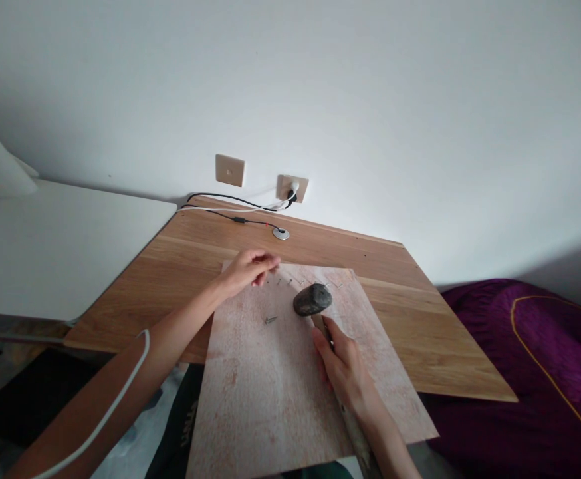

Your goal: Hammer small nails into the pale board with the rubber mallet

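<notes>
My right hand (pixel 343 366) is wrapped round the wooden handle of a hammer (pixel 313 299). Its dark, blocky head hovers over or rests on the far part of a pale wood-grain board (pixel 260 386); I cannot tell which. At the board's far left corner, my left hand (pixel 253 267) is closed in a pinch, thumb against fingers. What sits between those fingertips is too small to make out. A row of several nails (pixel 290 282) runs along the board's far edge, to the right of my left hand. A few loose nails (pixel 270 320) lie together left of the hammer head.
The board lies on a wooden desk (pixel 450 346) and juts over its near edge. Cables (pixel 231 209) run along the back to a wall socket (pixel 293 188) and a round grommet (pixel 281 233). A white table (pixel 86 246) adjoins at left; purple fabric (pixel 490 359) bulges at right.
</notes>
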The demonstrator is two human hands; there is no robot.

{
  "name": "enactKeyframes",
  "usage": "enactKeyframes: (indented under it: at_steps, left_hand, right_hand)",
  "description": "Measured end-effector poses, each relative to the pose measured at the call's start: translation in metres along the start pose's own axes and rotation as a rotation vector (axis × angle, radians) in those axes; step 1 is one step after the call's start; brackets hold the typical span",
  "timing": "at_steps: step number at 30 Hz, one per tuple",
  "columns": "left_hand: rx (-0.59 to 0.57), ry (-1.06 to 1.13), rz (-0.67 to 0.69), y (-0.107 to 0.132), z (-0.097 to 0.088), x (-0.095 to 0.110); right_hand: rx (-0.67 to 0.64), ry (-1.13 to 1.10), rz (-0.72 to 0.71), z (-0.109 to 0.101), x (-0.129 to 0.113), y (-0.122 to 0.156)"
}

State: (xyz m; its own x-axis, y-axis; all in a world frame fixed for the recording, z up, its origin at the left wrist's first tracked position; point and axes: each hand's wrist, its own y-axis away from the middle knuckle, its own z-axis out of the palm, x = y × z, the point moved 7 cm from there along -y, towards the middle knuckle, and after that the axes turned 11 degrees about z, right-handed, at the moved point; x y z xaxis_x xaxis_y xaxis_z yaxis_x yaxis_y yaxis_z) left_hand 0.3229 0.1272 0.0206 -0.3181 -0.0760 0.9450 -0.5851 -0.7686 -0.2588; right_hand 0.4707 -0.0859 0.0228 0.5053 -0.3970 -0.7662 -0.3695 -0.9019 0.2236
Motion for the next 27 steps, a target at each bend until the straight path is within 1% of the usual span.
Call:
enactKeyframes:
  at_steps: [2,6,10,14,18,20,24,27]
  left_hand:
    - [-0.017,0.108,-0.008,0.0,0.001,0.0]
    - [-0.073,0.36,0.028,0.001,0.007,0.01]
    - [-0.092,0.46,-0.025,0.001,0.011,0.014]
    - [-0.056,0.424,-0.038,0.0,0.01,0.013]
    - [0.008,0.277,0.025,0.0,0.004,0.013]
    - [0.021,0.191,0.018,0.001,0.001,0.01]
    - [0.012,0.104,-0.034,0.002,0.001,0.005]
    - [-0.029,0.086,-0.004,0.002,0.006,0.007]
  right_hand:
    - [-0.001,-0.006,-0.002,0.0,0.0,0.0]
    - [-0.004,-0.013,0.002,0.0,-0.001,0.001]
    - [-0.007,-0.008,0.008,-0.001,-0.002,0.001]
    - [-0.03,-0.004,0.026,0.0,0.0,0.001]
    - [-0.029,-0.011,0.023,0.001,0.0,0.001]
    - [-0.023,-0.015,0.02,0.0,0.0,0.001]
    - [-0.031,-0.023,0.008,0.001,-0.001,0.001]
    - [-0.028,-0.013,0.002,0.001,-0.001,0.001]
